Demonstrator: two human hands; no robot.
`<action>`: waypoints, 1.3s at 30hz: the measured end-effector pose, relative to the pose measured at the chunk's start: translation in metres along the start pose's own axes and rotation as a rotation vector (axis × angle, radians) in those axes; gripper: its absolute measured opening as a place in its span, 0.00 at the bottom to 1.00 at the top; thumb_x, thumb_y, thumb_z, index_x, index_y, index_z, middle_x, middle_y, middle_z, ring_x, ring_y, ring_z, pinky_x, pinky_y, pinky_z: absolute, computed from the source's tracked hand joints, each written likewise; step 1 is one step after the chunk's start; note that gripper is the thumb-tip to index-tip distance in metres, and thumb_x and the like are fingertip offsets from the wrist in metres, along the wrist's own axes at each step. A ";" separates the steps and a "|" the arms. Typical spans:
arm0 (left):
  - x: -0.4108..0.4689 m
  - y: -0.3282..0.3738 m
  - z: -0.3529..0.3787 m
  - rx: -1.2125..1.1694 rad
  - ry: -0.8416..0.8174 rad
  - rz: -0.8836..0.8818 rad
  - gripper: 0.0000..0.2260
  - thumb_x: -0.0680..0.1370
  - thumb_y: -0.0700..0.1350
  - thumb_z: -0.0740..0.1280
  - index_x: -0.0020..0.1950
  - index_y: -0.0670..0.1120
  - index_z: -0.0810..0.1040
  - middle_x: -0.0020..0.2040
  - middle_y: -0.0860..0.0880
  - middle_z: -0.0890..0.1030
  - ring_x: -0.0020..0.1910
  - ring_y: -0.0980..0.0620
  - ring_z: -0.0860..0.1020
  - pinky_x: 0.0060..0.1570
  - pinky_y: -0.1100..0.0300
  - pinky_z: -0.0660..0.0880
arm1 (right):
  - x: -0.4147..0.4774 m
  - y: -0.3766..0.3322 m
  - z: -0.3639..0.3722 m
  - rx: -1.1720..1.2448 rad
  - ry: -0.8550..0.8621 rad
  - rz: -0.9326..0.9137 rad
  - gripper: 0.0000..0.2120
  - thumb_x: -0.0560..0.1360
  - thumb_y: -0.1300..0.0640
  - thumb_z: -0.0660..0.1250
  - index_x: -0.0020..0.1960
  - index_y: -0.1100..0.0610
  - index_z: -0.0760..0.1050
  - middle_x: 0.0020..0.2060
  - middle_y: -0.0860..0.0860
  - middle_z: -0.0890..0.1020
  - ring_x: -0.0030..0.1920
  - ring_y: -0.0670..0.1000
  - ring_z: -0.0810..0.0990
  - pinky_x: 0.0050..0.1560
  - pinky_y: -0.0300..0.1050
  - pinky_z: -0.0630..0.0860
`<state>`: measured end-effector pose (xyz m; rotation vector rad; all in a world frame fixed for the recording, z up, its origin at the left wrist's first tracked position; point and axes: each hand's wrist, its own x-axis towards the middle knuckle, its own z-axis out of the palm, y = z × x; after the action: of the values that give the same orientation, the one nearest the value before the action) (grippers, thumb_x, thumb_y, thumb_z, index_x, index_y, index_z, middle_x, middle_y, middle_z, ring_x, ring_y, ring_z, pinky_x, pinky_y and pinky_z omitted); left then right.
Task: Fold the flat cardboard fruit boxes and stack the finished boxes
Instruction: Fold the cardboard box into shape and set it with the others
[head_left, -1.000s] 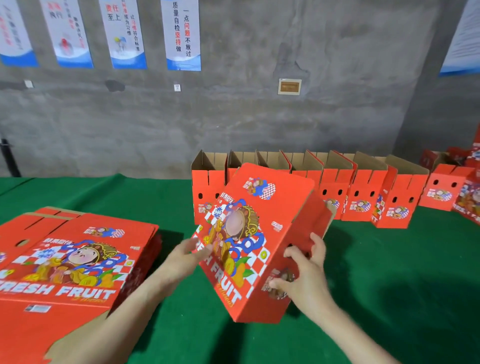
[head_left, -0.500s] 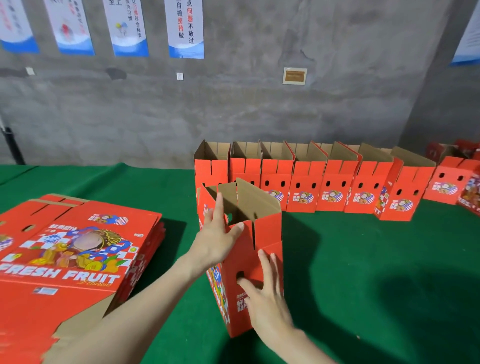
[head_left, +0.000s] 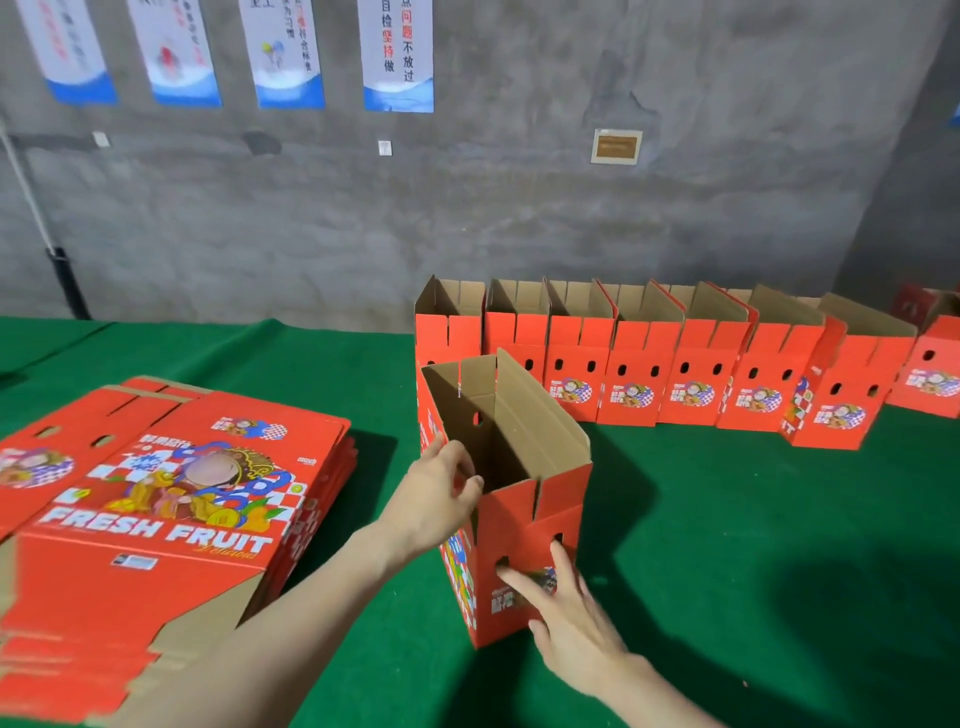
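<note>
Left of the upright fruit box (head_left: 553, 501), near it but apart, lies the pile of flat fruit boxes (head_left: 171, 499), printed side up. The left hand (head_left: 441, 493) curls over the box's near-left top rim and grips it. The box stands on end on the green table (head_left: 727, 519), mouth open and top flaps raised. The right hand (head_left: 566, 613) presses flat on its near end panel, fingers straight and spread, holding nothing. Behind and to the right of the box runs the row of finished boxes (head_left: 691, 374), its nearest member just behind.

The box is tall and narrow, so a low push could slide its base while the held rim stays back, tipping it. A hard shove may knock the row askew. Too tight a pinch could crease the rim.
</note>
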<state>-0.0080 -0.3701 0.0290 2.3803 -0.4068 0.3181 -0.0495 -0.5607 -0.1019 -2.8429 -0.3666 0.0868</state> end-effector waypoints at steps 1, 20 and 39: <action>-0.002 -0.002 0.000 -0.002 0.001 0.007 0.05 0.77 0.46 0.66 0.44 0.46 0.71 0.48 0.44 0.75 0.52 0.45 0.75 0.51 0.58 0.71 | 0.003 0.000 0.001 -0.001 0.001 0.002 0.33 0.78 0.57 0.59 0.70 0.29 0.48 0.76 0.55 0.38 0.71 0.59 0.65 0.67 0.51 0.70; 0.030 -0.090 -0.119 -0.499 0.356 0.182 0.19 0.82 0.53 0.54 0.73 0.57 0.60 0.71 0.63 0.66 0.70 0.59 0.68 0.67 0.66 0.64 | 0.165 -0.125 -0.055 -0.016 0.291 -0.096 0.32 0.76 0.64 0.56 0.69 0.33 0.57 0.69 0.59 0.50 0.61 0.65 0.67 0.63 0.53 0.70; 0.091 -0.287 -0.121 0.963 -0.567 -0.425 0.17 0.81 0.44 0.55 0.70 0.45 0.69 0.62 0.41 0.77 0.63 0.40 0.74 0.61 0.48 0.69 | 0.451 -0.209 -0.020 -0.100 0.118 0.024 0.38 0.76 0.69 0.58 0.75 0.38 0.52 0.73 0.67 0.41 0.70 0.69 0.59 0.67 0.57 0.66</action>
<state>0.1689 -0.1034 -0.0233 3.4019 0.0596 -0.4916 0.3380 -0.2559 -0.0359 -2.9339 -0.3198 -0.0969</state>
